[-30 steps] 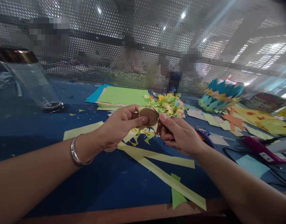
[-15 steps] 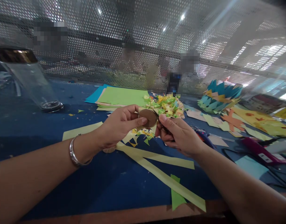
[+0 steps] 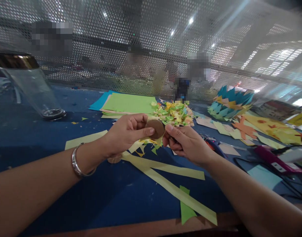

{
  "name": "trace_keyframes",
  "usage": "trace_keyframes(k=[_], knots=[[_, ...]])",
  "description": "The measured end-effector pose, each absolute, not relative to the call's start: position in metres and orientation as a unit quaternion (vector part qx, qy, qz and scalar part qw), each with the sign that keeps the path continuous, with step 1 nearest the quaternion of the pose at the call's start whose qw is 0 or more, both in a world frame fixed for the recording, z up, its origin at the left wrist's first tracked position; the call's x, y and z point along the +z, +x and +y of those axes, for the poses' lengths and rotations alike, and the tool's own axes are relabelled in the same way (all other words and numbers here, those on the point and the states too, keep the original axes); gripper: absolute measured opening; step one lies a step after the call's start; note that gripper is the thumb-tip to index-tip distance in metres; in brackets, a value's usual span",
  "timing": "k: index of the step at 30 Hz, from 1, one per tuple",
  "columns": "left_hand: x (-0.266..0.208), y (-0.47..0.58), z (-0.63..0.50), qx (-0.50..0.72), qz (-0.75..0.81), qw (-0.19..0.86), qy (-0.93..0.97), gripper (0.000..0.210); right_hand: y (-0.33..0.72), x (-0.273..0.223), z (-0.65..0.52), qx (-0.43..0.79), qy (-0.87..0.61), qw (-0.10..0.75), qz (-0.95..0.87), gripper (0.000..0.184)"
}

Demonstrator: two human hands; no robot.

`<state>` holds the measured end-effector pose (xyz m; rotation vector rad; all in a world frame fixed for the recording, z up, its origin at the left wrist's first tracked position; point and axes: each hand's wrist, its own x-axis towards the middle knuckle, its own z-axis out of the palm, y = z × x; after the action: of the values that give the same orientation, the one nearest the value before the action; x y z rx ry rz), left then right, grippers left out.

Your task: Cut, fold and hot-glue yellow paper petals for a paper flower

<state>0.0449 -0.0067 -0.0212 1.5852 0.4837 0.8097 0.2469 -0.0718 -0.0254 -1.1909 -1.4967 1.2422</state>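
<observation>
My left hand (image 3: pixel 131 133) is closed, with thumb and fingers pinching a round brown cardboard disc (image 3: pixel 158 128). Pale yellow paper shows along the disc's lower edge. Just right of the disc, my right hand (image 3: pixel 184 140) is curled around small dark scissors (image 3: pixel 169 139), mostly hidden by the fingers. Its thumb and fingertip are at the disc's right edge. Beneath the hands lie yellow and green paper scraps (image 3: pixel 153 146) and long pale yellow strips (image 3: pixel 170 186). A second round disc (image 3: pixel 114 158) rests under my left wrist.
Behind the hands are a stack of green and blue sheets (image 3: pixel 131 102) and a heap of cut paper (image 3: pixel 175 112). A glass bottle (image 3: pixel 46 95) stands left. To the right are a folded paper crown (image 3: pixel 230 102), a purple power strip (image 3: pixel 271 159) and cables. A perforated metal screen (image 3: pixel 91 65) borders the table.
The dark blade that showed at the disc's upper right edge is no longer visible there. My right hand has shifted slightly left and down; the left still holds the disc.
</observation>
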Motion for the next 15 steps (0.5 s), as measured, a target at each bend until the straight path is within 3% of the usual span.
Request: trace_keyframes(k=[15], knots=[[-0.0248, 0.0429, -0.0024, 0.373, 0.215, 0.57, 0.7, 0.018, 0.2475, -0.0183, -0.0737, 0.506, -0.483, 0.411, -0.584, 0.053]])
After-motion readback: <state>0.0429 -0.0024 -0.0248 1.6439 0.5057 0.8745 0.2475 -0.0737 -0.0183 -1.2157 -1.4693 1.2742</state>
